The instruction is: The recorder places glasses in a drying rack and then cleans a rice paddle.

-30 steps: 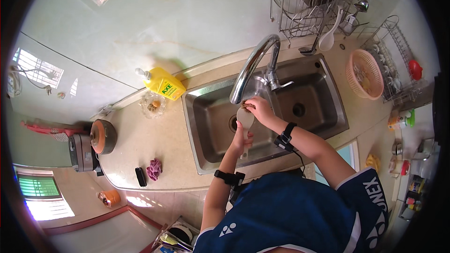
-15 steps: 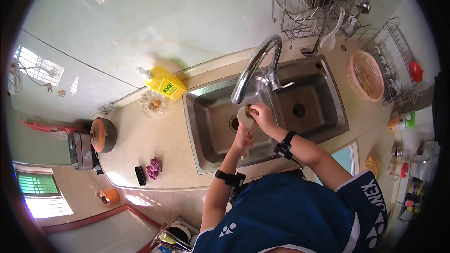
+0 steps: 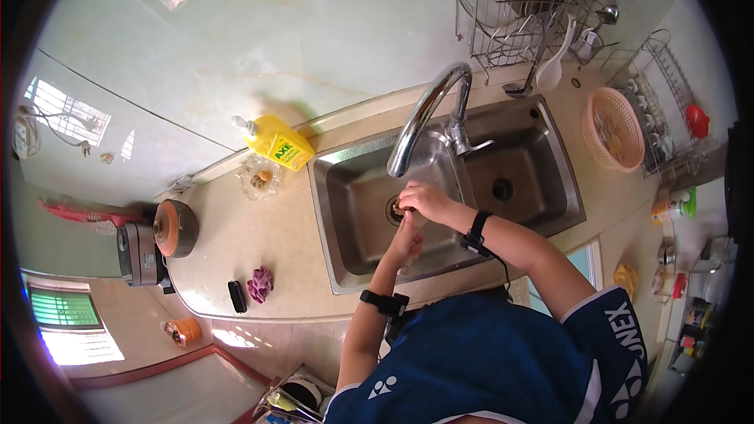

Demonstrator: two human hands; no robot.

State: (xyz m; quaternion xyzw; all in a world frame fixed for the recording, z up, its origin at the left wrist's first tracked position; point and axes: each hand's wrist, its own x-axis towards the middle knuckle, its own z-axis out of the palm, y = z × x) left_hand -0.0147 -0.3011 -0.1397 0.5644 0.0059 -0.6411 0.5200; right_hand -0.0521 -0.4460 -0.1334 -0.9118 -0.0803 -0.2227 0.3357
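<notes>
Over the left basin of the steel sink [image 3: 361, 255], my two hands meet below the tap [image 3: 420, 114]. My right hand [image 3: 426, 201] is closed on a brown scrubber [image 3: 398, 208], its fingers pressing it down near the tip of my left hand. My left hand [image 3: 406, 243] is wrapped round the handle of a pale rice paddle; its round head is now mostly hidden by the scrubber and my right fingers. No water stream shows from the tap.
Left of the sink stand a yellow soap bottle [image 3: 279, 141] and a clear bowl [image 3: 259, 178] with small bits in it. A purple cloth [image 3: 260, 284] and a black case [image 3: 236, 296] lie nearer. On the right are a pink basket [image 3: 613, 129] and a wire rack [image 3: 510, 23].
My right hand has shifted left with the scrubber, over the paddle. The paddle's head, plain before, has turned or become covered. My left hand has moved very little.
</notes>
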